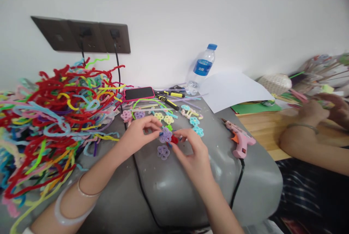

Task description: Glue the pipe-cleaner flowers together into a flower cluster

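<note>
My left hand (140, 132) and my right hand (192, 152) meet over a grey padded surface (169, 186). Both pinch a purple pipe-cleaner flower (165, 135), fingers closed on it. A small red piece (174, 139) sits at my right fingertips. Just below lies a second purple flower (163, 151). Further back on the surface lie finished flowers: a pink flower (126, 115), yellow flowers (163, 117) and light blue flowers (195, 125).
A big tangle of coloured pipe cleaners (46, 128) fills the left. A phone (139, 93), pliers (169, 100), a water bottle (201, 68), white paper (231, 90) and a pink glue gun (240, 140) lie behind and right. Another person's hands (321, 112) work at the right.
</note>
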{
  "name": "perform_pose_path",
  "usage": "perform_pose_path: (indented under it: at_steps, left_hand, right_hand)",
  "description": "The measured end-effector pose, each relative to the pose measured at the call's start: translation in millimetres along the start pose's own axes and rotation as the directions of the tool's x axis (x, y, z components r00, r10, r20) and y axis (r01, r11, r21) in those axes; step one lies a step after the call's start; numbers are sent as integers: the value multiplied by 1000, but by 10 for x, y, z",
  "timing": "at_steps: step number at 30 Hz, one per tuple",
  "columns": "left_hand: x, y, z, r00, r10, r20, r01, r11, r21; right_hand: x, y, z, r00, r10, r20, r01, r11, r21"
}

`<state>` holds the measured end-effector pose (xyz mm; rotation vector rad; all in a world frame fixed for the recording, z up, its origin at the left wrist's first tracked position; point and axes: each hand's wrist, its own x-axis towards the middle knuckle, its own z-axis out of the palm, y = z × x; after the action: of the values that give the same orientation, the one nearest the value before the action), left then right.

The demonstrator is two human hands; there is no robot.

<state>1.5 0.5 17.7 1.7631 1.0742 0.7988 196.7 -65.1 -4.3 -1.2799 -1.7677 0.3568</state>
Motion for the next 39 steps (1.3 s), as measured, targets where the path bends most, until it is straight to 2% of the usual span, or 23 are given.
perform_pose_path:
  at_steps: [4,9,13,18,22,25,29,33,36,39]
  left_hand:
    - [-2,12,11,1000,2,11,-2,1000,-9]
    - [-11,23,7,999,-6,38,6,1000,-3]
    - [-34,14,14,996,-24,81,25,1000,-5]
    - [-39,20,22,992,33,121,-40,998,52]
    - [-29,29,22,991,67,118,-78,992,94]
    - [-22,19,24,994,60,87,-70,990,124]
    - [-10,4,21,998,15,64,-19,998,59]
    - [2,6,5,993,-29,111,36,997,-64]
    - [6,4,-4,988,-54,141,70,992,-107]
    - [4,-3,-3,987,-56,150,73,992,-105]
  right_hand:
    - [42,-16,52,1000,1,6,-1,999,-54]
    - [29,2,46,998,12,-56,-15,998,-57]
    - [9,23,13,994,71,-83,-69,997,22]
    - [5,42,-9,990,126,-65,-115,982,147]
    - [9,48,-10,991,134,-30,-127,977,174]
    - [19,43,-12,992,122,-45,-113,979,169]
    - [28,48,-14,998,58,-36,-53,989,141]
    - [10,69,0,999,31,-13,-30,994,107]
    - [1,66,13,997,73,-34,-69,990,126]
    - [9,43,15,986,162,-39,-148,959,241]
